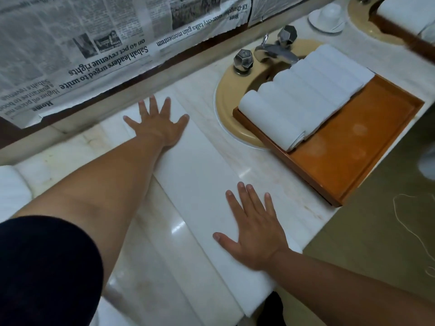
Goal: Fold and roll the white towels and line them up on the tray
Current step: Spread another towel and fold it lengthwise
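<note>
A white towel (200,182), folded into a long narrow strip, lies flat on the marble counter and runs from the back wall to the front edge. My left hand (157,124) presses flat on its far end with fingers spread. My right hand (253,231) lies flat on its near end, also spread. A brown wooden tray (348,151) sits to the right, partly over the sink. Several rolled white towels (303,95) lie side by side in the tray's far half.
A beige sink (226,100) with a chrome tap (275,51) lies under the tray's far end. Newspaper (82,45) covers the wall behind. More white towels (11,191) sit at the left edge. A white cup on a saucer (328,16) stands far right. The counter's front edge drops off right.
</note>
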